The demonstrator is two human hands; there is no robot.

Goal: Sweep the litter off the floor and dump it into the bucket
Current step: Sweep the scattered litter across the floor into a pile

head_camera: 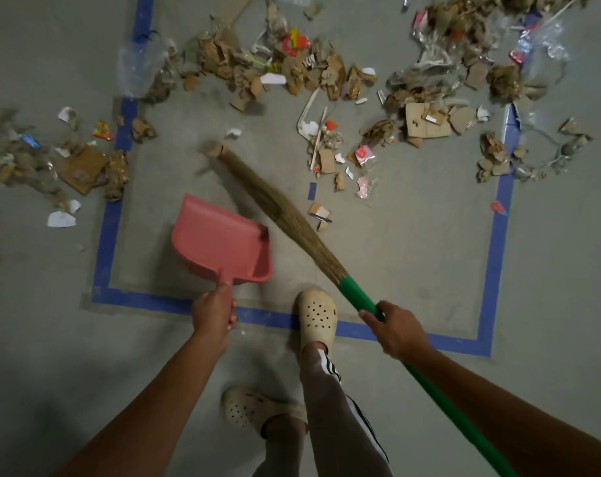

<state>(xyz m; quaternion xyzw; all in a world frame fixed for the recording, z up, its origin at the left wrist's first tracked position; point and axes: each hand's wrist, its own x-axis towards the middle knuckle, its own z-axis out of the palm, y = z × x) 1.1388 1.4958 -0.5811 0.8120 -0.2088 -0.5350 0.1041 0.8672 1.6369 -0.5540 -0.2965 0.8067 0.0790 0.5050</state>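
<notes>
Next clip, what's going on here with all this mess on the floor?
A person stands at the edge of a blue tape square. Their left hand grips the handle of a pink dustpan, which looks empty. Their right hand grips the green handle of a grass broom. Litter of torn cardboard, paper and plastic wrappers lies scattered ahead across the grey floor. No bucket shows in this view.

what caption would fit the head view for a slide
Head view: left hand holds a pink dustpan, right hand grips a green-handled broom, scattered litter ahead on the blue-taped floor.
</notes>
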